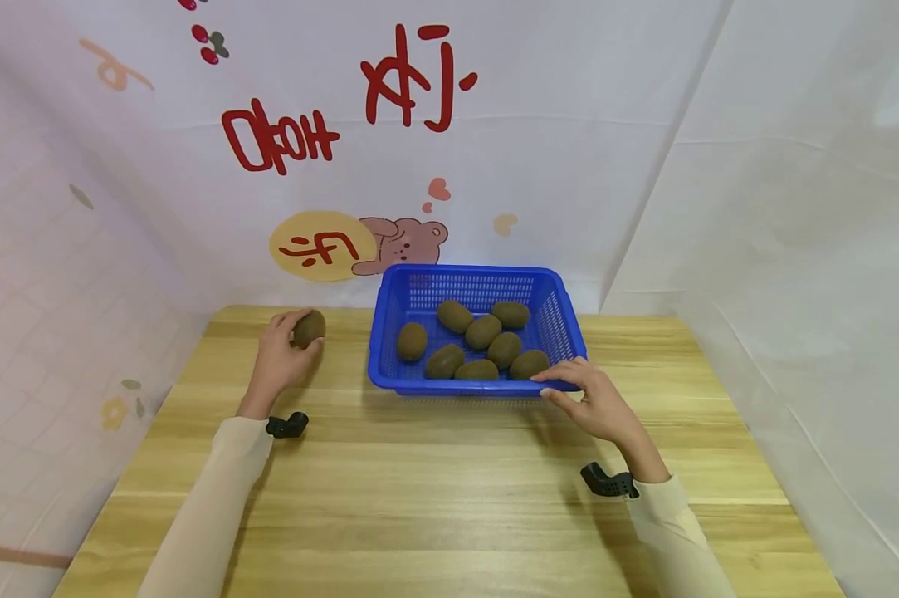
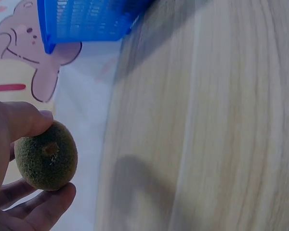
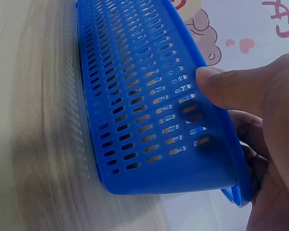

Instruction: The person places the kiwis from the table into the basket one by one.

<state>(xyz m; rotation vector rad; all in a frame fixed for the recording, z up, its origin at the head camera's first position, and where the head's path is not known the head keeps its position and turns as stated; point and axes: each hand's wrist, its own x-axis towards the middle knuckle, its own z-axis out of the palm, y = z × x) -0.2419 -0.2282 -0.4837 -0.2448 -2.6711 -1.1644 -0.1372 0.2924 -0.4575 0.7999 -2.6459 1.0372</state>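
Note:
My left hand grips a brown kiwi between thumb and fingers, left of the basket. In the left wrist view the fuzzy kiwi shows its stem end, thumb on one side and fingers on the other. A blue plastic basket with slotted walls holds several kiwis on its bottom. At its front right corner my right hand pinches the rim. Up close in the right wrist view, the thumb lies on the outside of the basket wall and the other fingers are partly hidden behind the rim.
The basket stands toward the back of a wooden table. Behind it hangs a white printed cloth with red characters and a pink bear. Similar pale sheets rise at both sides. A black wrist mount sits on each wrist.

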